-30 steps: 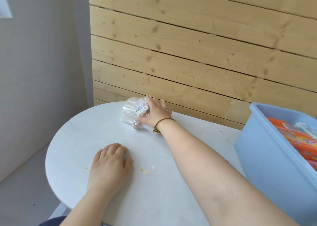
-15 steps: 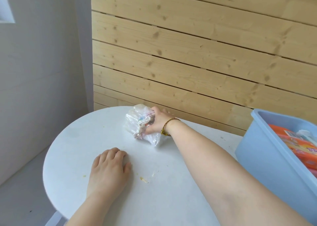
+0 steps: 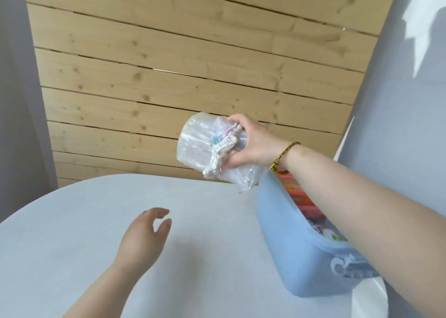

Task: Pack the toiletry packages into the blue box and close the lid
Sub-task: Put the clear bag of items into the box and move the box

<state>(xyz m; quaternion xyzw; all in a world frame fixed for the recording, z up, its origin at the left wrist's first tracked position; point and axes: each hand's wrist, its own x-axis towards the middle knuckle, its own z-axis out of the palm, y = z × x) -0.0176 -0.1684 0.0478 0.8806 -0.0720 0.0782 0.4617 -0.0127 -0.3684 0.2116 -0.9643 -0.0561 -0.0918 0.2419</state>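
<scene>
My right hand grips a clear plastic toiletry package with white contents, held in the air just left of the blue box's far end. The blue box stands open on the right side of the white round table. Inside it lie orange packages and small white items, partly hidden by my right forearm. My left hand hovers over the table with its fingers loosely apart, holding nothing. No lid is in view.
A wall of light wooden planks rises right behind the table. Grey walls flank it on both sides. The table's curved edge runs near the box's front right corner.
My right hand has lifted the plastic package off the table and carried it right, up to the blue box. My left hand has risen from lying flat on the table.
</scene>
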